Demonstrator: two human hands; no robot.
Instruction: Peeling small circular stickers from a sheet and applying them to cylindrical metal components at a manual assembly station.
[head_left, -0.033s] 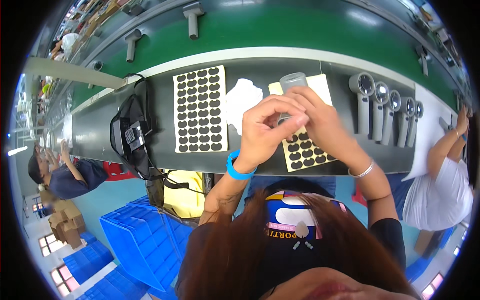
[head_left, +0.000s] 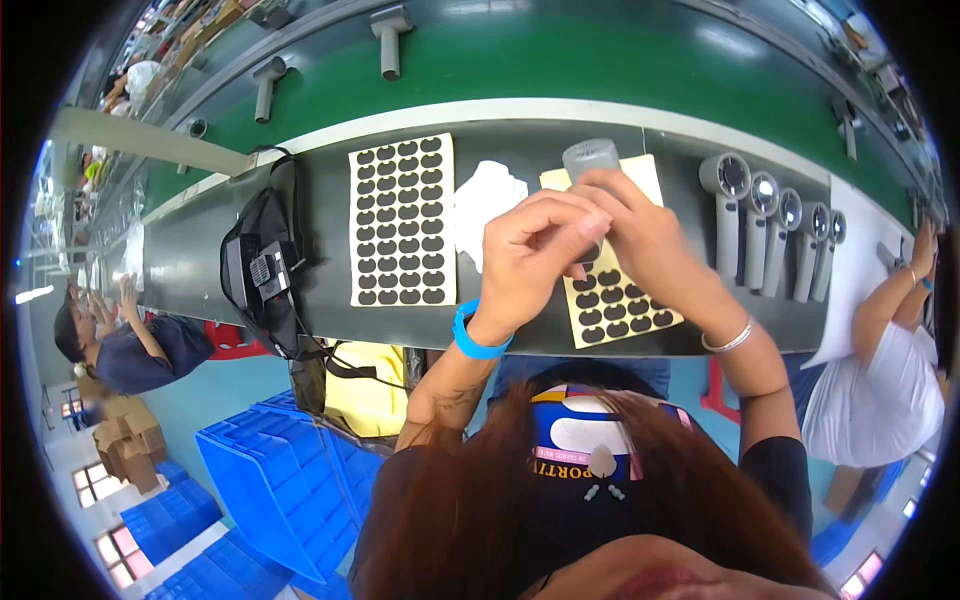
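Both my hands meet over the workbench, at the near side of a grey hair dryer [head_left: 591,154] whose rounded barrel shows beyond my fingers. My right hand [head_left: 640,225] is curled round it, hiding most of its body. The thumb and fingers of my left hand [head_left: 540,245] are bent together against the right hand. What they pinch is hidden; a dark patch shows just below the fingertips. Under my hands lies a pale yellow sheet of black stickers [head_left: 618,308], part of it bare. A fuller sticker sheet [head_left: 402,220] lies to the left, beside a crumpled white cloth or paper [head_left: 488,205].
Several grey hair dryers [head_left: 755,225] stand in a row at right. A black bag [head_left: 265,255] lies at left by a pale post [head_left: 160,140]. Beyond the bench's white edge runs a green belt [head_left: 520,60] with more dryers. Blue crates [head_left: 285,480] stand at lower left; people work on both sides.
The left fingers and thumb have shifted slightly and closed the gap between them. The whole view has moved a little; both hands remain at the hair dryer.
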